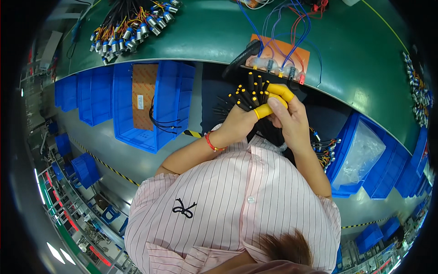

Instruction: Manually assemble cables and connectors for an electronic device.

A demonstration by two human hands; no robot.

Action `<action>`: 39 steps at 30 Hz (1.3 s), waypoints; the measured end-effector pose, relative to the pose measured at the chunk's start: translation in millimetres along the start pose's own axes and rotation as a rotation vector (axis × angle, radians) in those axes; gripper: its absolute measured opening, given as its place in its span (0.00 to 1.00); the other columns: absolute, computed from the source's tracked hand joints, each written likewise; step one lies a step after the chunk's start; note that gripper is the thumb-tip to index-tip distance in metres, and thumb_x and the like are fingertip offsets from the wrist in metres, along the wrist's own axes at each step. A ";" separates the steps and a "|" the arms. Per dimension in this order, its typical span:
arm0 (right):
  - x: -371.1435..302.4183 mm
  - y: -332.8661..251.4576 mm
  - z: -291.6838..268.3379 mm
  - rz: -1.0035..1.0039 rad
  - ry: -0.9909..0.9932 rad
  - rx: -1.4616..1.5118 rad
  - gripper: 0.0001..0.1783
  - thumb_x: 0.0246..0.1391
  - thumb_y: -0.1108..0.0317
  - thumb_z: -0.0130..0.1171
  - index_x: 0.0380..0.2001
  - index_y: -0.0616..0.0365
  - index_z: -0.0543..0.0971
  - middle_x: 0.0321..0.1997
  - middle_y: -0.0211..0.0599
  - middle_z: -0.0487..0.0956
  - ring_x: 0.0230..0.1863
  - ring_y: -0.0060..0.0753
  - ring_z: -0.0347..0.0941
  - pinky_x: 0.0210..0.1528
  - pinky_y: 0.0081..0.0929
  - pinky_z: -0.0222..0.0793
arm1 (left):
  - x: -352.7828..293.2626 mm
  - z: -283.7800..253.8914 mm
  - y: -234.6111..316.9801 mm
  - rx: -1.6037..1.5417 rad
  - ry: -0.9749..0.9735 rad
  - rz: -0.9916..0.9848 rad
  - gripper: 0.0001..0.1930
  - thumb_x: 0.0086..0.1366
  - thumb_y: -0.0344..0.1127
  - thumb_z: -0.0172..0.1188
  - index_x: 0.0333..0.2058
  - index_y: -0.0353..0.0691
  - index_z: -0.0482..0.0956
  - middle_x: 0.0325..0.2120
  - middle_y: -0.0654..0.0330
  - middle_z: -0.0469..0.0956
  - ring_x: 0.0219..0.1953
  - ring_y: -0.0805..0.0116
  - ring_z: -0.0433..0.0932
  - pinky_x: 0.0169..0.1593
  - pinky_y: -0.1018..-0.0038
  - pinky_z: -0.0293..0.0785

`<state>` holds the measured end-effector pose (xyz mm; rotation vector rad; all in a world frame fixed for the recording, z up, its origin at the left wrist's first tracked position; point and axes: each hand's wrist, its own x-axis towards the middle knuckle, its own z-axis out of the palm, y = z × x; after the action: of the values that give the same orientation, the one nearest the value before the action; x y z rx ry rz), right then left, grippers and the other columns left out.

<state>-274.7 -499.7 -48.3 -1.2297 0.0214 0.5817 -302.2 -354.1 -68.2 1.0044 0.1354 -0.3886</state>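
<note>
In front of my chest is a bundle of black cables [246, 97] with yellow tips, fanned out toward the table edge. My left hand [238, 124] is wrapped round the bundle from the left. Closed against its right side is my right hand [292, 114], fingers bent and thumb pressed in among the cables. Yellow finger cots [279, 92] cover some of the fingers. Just beyond the hands, on the table edge, is an orange board [299, 57] with a row of connectors [270, 65] wired to blue and red leads. The fingers hide the middle of the bundle.
A green table [205, 36] curves across the far side. On it lie a pile of cables with silver connectors [132, 36] at the left and another pile [417, 89] at the right. Blue bins [155, 137] stand below the edge; one holds a clear plastic bag [362, 155].
</note>
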 end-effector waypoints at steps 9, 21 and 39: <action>6.2 -3.0 -0.8 0.094 0.024 -0.012 0.12 0.60 0.68 0.58 0.43 0.63 0.76 0.30 0.27 0.72 0.23 0.13 0.64 0.24 0.12 0.60 | -1.0 -7.3 1.7 0.118 -0.039 -0.008 0.11 0.68 0.31 0.53 0.47 0.35 0.75 0.35 0.60 0.79 0.35 0.74 0.79 0.40 0.75 0.76; 12.9 -0.5 3.5 -0.056 0.118 0.148 0.13 0.63 0.67 0.54 0.41 0.69 0.76 0.29 0.42 0.78 0.19 0.25 0.68 0.20 0.20 0.65 | -4.9 -3.9 -8.0 0.099 0.146 0.059 0.09 0.69 0.31 0.52 0.42 0.32 0.75 0.25 0.59 0.77 0.27 0.72 0.78 0.33 0.77 0.76; 15.4 -1.2 -2.8 0.031 0.097 0.337 0.13 0.61 0.67 0.55 0.39 0.69 0.77 0.29 0.42 0.78 0.17 0.26 0.69 0.17 0.22 0.65 | 4.4 6.1 -4.6 0.076 0.163 0.062 0.08 0.69 0.33 0.53 0.37 0.34 0.77 0.22 0.63 0.76 0.24 0.77 0.75 0.29 0.81 0.72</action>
<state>-260.2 -496.2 -53.2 -0.9294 0.2126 0.5207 -300.3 -362.5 -69.9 1.1120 0.2368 -0.2565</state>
